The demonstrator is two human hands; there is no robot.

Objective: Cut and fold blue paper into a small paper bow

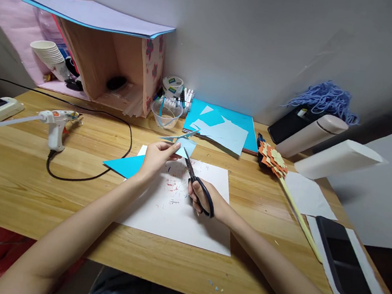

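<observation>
Head: pale-blue paper (190, 146) in left hand (157, 158), scissors (190, 166) in right hand (200, 193).

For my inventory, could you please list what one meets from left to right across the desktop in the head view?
Power strip, hot glue gun, left hand, black-handled scissors, paper flower head, smartphone.

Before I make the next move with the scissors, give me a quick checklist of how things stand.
1. Scissors gripped in the right hand: ok.
2. Light blue paper piece pinched in the left hand: ok.
3. Left fingers well away from the blade tips: not ok, in my judgement; the thumb is close to them.
4. White sheet spread on the table beneath the work: ok.
5. Glue gun apart from both hands: ok.
6. Glue gun cold: cannot tell.
</observation>
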